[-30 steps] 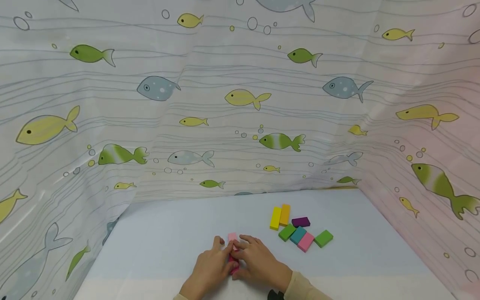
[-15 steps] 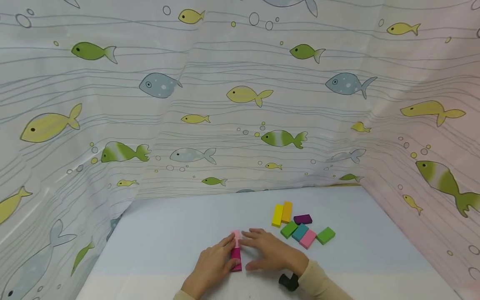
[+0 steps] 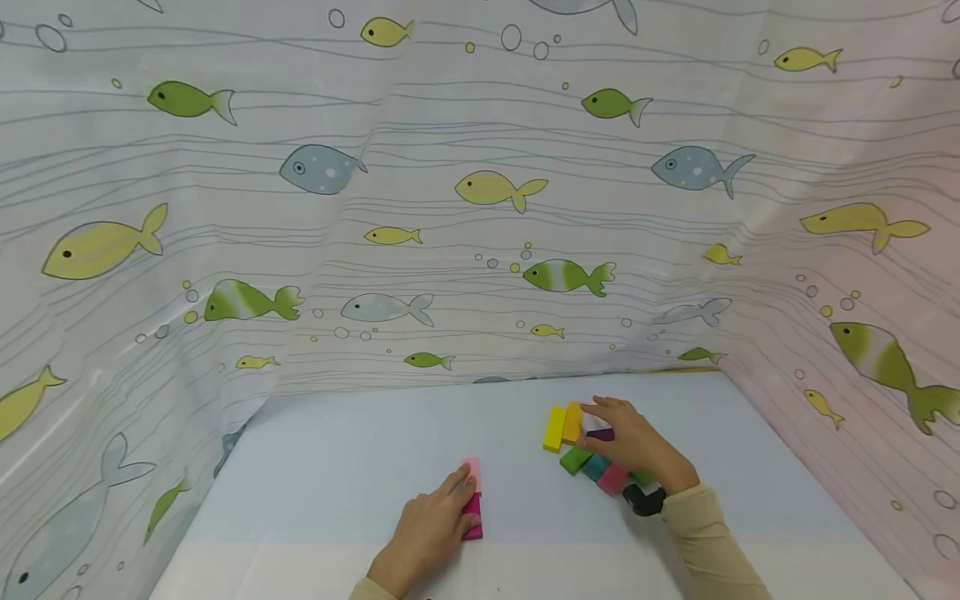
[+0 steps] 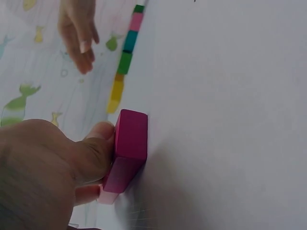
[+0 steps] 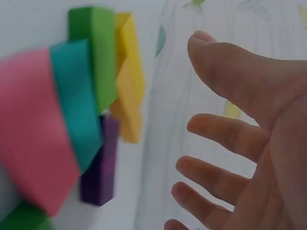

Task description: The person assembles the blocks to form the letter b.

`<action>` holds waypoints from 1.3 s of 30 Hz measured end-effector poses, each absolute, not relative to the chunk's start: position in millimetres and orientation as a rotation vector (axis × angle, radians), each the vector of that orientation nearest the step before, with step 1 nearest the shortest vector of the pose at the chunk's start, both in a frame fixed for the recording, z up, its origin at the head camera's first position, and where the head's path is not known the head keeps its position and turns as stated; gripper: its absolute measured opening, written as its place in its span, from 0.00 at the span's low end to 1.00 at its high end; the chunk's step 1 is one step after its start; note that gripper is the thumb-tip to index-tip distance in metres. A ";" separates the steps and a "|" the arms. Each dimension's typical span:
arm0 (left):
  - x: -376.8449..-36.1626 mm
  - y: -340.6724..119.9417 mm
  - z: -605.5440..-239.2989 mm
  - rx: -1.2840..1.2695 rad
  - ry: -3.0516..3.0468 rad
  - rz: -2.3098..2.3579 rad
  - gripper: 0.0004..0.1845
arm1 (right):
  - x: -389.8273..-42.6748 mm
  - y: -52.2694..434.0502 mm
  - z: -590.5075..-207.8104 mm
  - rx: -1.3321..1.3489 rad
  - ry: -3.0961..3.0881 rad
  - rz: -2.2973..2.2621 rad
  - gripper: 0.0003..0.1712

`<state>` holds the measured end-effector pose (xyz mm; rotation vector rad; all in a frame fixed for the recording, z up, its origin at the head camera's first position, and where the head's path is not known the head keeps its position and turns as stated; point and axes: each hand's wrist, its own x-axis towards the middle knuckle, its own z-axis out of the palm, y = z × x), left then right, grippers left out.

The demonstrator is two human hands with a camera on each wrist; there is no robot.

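Toward the left, near the counter's (image 3: 337,483) front edge, the magenta block (image 3: 472,515) is pinched by the left hand (image 3: 431,533), its thumb (image 4: 98,143) curled against the block's side. A pale pink block (image 3: 471,472) is laid end to end with it on the far side, touching it, and is met by the fingertips of the same hand.

Further right, around the counter's middle, a cluster of blocks is found. A yellow block (image 3: 554,428) and an orange block (image 3: 572,422) are laid side by side, touching. Just in front of them a green block (image 3: 574,460), a teal block (image 3: 596,467) and a pink block (image 3: 612,478) are packed together at a slant. A purple block (image 3: 600,434) is partly covered by the right hand (image 3: 633,446), which is held over the cluster with its fingers spread and relaxed; nothing is gripped by it. In the right wrist view the fingers (image 5: 220,132) are seen apart from the blocks. A second green block (image 3: 642,478) is mostly hidden beneath that hand's wrist.

The counter is enclosed on three sides by a fish-printed curtain (image 3: 480,208).
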<state>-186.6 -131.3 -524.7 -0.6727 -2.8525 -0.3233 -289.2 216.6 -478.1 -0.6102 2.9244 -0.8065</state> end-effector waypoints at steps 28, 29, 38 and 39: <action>-183.3 -133.1 -521.8 -0.695 -2.871 -0.367 0.27 | -304.2 185.8 -524.3 -0.679 2.939 -0.603 0.39; -182.8 -133.2 -522.2 -0.698 -2.872 -0.373 0.26 | -303.8 184.7 -524.4 -0.664 2.944 -0.594 0.38; -179.5 -134.0 -526.5 -0.671 -2.945 -0.408 0.30 | -303.8 179.5 -524.8 -0.654 2.965 -0.569 0.39; -178.7 -133.7 -526.6 -0.656 -2.959 -0.407 0.31 | -304.3 179.2 -525.1 -0.656 2.965 -0.561 0.39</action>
